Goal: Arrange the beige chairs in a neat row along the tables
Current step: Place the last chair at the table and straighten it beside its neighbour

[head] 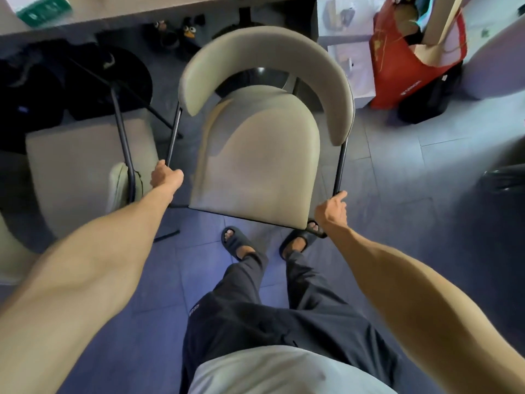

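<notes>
A beige chair (255,155) with a curved backrest and thin black legs is tipped toward me, its seat facing up and its backrest toward the table (127,12). My left hand (166,177) is closed around the chair's left black leg. My right hand (332,210) grips the lower end of the right black leg. A second beige chair (76,166) stands just to the left, close beside the one I hold, its black leg near my left hand.
Dark bags and clothing (34,89) lie under the table at left. A red shopping bag (412,52) and white boxes (352,66) stand at the right. Small toy figures (181,32) sit on the floor ahead. My sandalled feet (238,243) are below the seat.
</notes>
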